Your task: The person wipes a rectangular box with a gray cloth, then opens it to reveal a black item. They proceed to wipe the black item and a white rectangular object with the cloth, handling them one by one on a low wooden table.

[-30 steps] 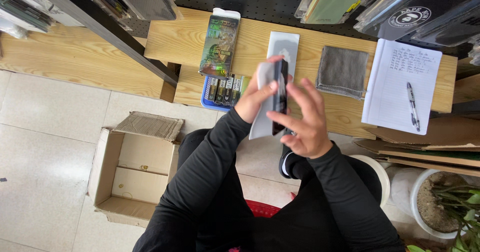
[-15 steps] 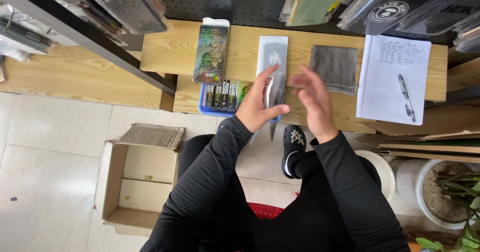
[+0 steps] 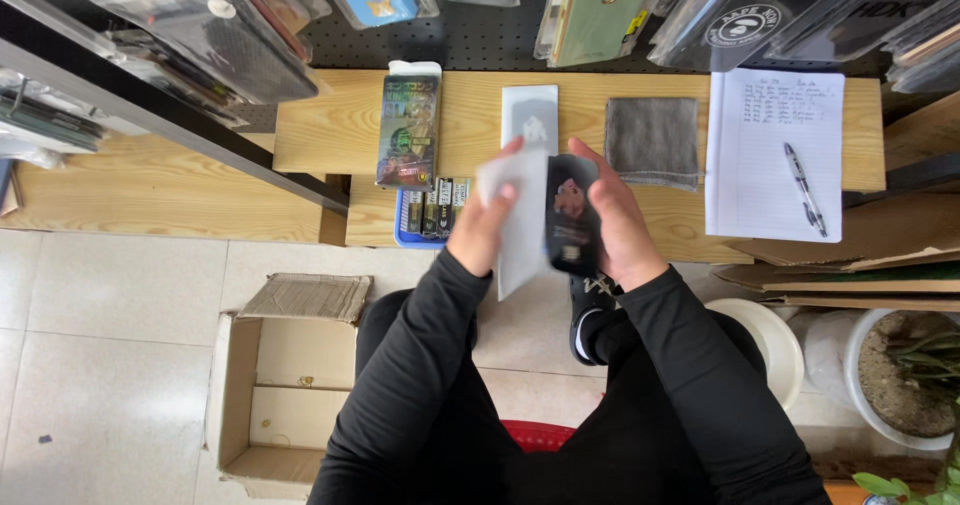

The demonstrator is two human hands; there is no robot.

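Wooden desk (image 3: 300, 135) under a pegboard hung with packaged goods. Left hand (image 3: 487, 223) grips a pale translucent sleeve (image 3: 523, 227); right hand (image 3: 618, 220) grips a dark phone case (image 3: 573, 215) beside it, both raised above the desk's front edge. On desk: grey cloth (image 3: 653, 142), notepad (image 3: 775, 155) with pen (image 3: 805, 190). Floor: open cardboard box (image 3: 285, 390).

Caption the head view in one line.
Left hand holds a pale sleeve, right hand a dark phone case, above a wooden bench.
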